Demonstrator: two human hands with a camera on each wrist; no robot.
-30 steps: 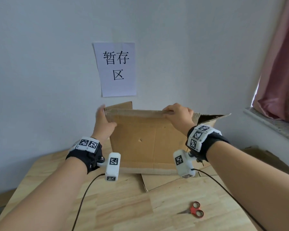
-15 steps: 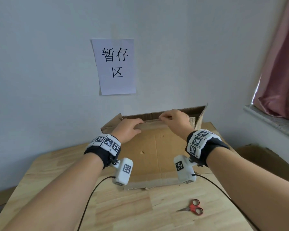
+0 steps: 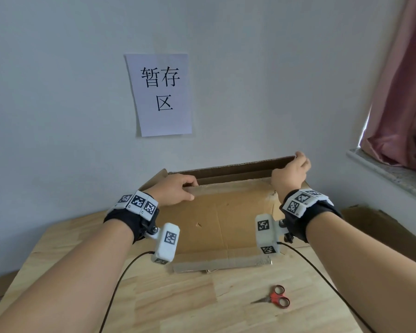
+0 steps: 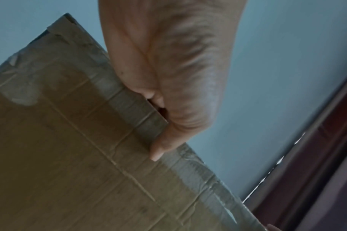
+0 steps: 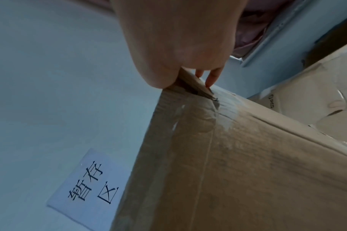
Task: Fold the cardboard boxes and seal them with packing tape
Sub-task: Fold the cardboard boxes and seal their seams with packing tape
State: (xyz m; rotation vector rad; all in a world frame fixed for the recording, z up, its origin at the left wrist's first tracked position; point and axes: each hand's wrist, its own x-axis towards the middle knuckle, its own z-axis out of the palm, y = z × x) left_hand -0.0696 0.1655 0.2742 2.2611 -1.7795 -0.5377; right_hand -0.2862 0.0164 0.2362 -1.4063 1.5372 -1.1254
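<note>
box being opened out, nothing taped yet

the cardboard box [image 3: 216,219] sat at the centre of the head view on the wooden tabletop [image 3: 178,299], partly opened into shape; the left hand [image 3: 175,192] gripped the top edge of the near panel, thumb on the outer face and fingers curled over the rim; the right hand [image 3: 289,173], higher and further right in the frame, pinched the edge of the rear panel at its right-hand corner, the two hands apparently drawing the panels apart; by my reading the job was at an early stage: the box looked half-formed, no flap appeared folded shut, and no fresh seal was visible; squaring up, closing the flaps and taping were all left; dull strips along the edges in the wrist views looked like old tape residue, though that was hard to confirm; red-handled scissors [image 3: 277,300] lay at the lower right, well apart from the box; no roll of packing tape showed in any view; the box's interior, its bottom and its far side were hidden; more cardboard [image 3: 380,227] at the right edge was shadowed and partly behind the arm; the left wrist view was blurred.
</note>
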